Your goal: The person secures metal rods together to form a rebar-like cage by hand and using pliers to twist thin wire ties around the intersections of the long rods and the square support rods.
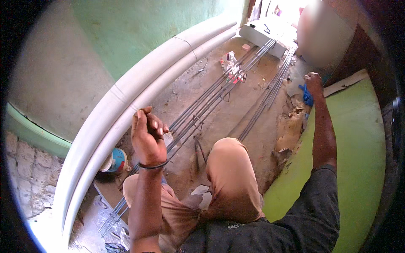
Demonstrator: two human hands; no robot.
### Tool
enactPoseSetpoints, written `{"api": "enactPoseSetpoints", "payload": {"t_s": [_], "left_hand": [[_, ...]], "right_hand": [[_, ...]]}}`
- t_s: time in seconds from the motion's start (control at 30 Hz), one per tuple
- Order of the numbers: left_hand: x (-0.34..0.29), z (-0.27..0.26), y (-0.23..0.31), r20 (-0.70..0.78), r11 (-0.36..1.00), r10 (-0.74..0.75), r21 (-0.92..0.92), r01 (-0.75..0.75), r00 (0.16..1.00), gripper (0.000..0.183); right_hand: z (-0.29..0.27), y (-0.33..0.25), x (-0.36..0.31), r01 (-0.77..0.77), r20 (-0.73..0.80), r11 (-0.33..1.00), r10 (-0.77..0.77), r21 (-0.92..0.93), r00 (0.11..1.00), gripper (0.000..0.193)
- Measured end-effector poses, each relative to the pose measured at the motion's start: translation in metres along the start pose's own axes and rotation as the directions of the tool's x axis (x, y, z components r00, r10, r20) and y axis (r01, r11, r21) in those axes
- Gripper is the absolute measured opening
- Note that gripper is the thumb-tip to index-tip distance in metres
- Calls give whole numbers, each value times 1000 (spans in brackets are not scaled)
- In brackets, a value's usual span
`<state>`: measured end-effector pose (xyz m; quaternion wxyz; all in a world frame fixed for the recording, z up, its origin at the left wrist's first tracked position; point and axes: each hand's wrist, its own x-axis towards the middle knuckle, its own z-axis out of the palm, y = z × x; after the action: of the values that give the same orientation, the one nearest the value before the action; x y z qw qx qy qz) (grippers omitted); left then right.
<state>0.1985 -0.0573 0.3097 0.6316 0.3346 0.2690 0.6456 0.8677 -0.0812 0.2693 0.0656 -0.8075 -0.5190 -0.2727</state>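
My left hand (148,137) is raised in front of the white pipes, its fingers curled and pinched together. A dark band circles that wrist. Whatever those fingertips may hold is too small to make out. Beneath it runs a long cage of steel bars (195,120) with bent square ties along it. My right hand (314,82) is stretched far out to the right, closed, above a crumpled blue bundle (307,96); I cannot tell what is in its fingers. Between my arms, a second group of loose steel bars (270,96) lies on the floor.
Two long white pipes (122,95) lie along the left wall. Beside them stands a paint bucket (114,160). A light-green panel (346,147) borders my right side. A pale block (263,40) sits at the far end, with litter (232,67) near the bars. My bent knee (230,156) is close by.
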Motion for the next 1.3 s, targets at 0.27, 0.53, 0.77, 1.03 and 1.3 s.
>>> {"api": "enactPoseSetpoints", "payload": {"t_s": [0.27, 0.53, 0.77, 1.03, 1.3], "left_hand": [[-11, -10, 15, 29, 999, 32, -9, -32, 999, 30], [-10, -7, 22, -40, 989, 7, -146, -13, 999, 31], [-5, -2, 20, -127, 989, 0, -147, -19, 992, 37], [4, -39, 43, -278, 955, 19, -279, -99, 960, 34], [9, -47, 64, -324, 959, 120, -206, -194, 939, 28]], "right_hand": [[-128, -2, 4, 229, -218, 964, -196, 137, 956, 21], [-257, -184, -42, 46, -261, 789, 147, 613, 954, 32], [-263, -388, -162, 374, -202, 470, -377, 799, 904, 16], [-251, -425, -177, 516, -314, 190, -605, 835, 732, 18], [-243, -411, -172, 453, -202, 222, -671, 864, 714, 20]]}}
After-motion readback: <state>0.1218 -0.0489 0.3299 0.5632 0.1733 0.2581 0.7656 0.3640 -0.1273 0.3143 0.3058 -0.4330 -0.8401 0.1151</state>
